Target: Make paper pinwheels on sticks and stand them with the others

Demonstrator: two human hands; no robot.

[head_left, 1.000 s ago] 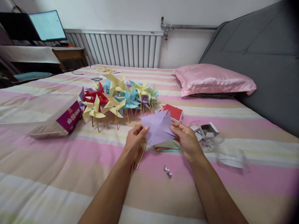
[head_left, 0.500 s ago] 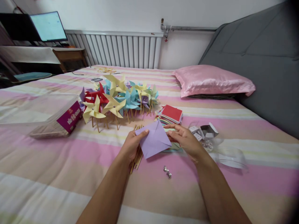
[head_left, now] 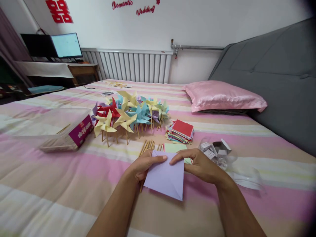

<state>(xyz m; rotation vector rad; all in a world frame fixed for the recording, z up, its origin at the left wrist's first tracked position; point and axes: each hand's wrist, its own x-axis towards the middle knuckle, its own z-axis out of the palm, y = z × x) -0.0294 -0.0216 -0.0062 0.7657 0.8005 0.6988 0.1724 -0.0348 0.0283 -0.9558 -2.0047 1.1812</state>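
A square sheet of purple paper point(head_left: 164, 177) with slits running in from its corners is held between both hands above the bed. My left hand point(head_left: 145, 163) pinches its upper left part, thumb on top. At the upper right edge, my right hand point(head_left: 198, 163) grips it with thumb and fingers. Wooden sticks point(head_left: 147, 146) lie just behind my left hand, partly covered by the paper. Beyond the paper, a light green sheet point(head_left: 174, 147) rests flat on the bedspread. A stack of coloured paper squares point(head_left: 182, 129), red on top, sits farther back.
Several finished pinwheels point(head_left: 125, 120) stand in a cluster at the back left. Beside them is a clear plastic box point(head_left: 59, 144) with a purple label. Small boxes and silver beads point(head_left: 219, 161) lie at right near a clear plastic container point(head_left: 248, 179). A pink pillow point(head_left: 224, 95) is behind.
The purple paper has turned and come lower and nearer. My right hand has moved in from beside its edge and closed on it. The head view has tilted up.
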